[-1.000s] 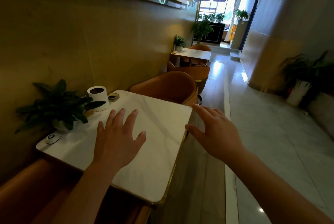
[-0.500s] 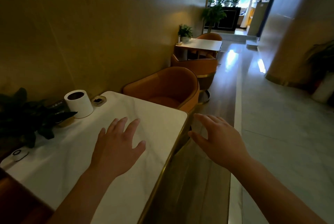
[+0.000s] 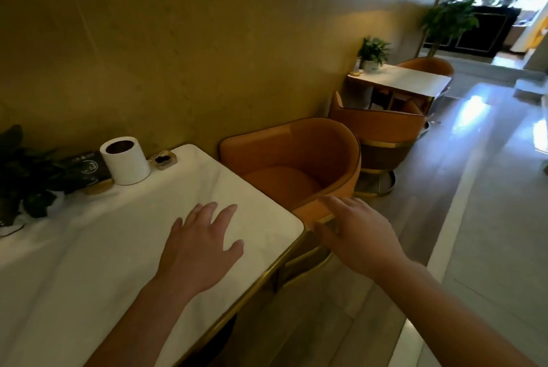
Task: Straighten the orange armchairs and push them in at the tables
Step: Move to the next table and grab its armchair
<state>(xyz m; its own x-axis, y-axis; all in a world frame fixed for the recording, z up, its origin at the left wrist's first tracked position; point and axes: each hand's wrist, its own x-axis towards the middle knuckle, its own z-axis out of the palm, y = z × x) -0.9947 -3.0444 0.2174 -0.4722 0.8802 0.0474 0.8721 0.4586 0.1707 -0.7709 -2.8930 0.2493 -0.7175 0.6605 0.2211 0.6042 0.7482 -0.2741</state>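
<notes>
Since half a second ago the right hand (image 3: pixel 358 236) has reached forward past the table corner to the near arm of the closest orange armchair (image 3: pixel 296 153), while the left hand (image 3: pixel 201 245) stays spread over the white marble table (image 3: pixel 89 263). Both hands hold nothing. The right hand's fingers (image 3: pixel 335 203) are straight and fanned over the front end of the chair's arm, with the thumb lower, by the gold trim; they seem to touch the upholstery, though the angle leaves this uncertain. The left hand lies palm down with its fingers apart near the table's gold-edged corner, and whether it presses on the top or hovers just above it is not clear. That armchair stands at the far end of this table, its seat facing the table and its near arm just beside the table's corner. Behind it, back to back, stands a second orange armchair (image 3: pixel 382 126), drawn up to a farther white table (image 3: pixel 400 80), with a third armchair (image 3: pixel 430 66) on that table's far side. Along the wall edge of the near table stand a white cylinder (image 3: pixel 126 160), a small dish (image 3: pixel 164 159), a dark number card (image 3: pixel 87 168) and a leafy plant (image 3: pixel 23 171).
</notes>
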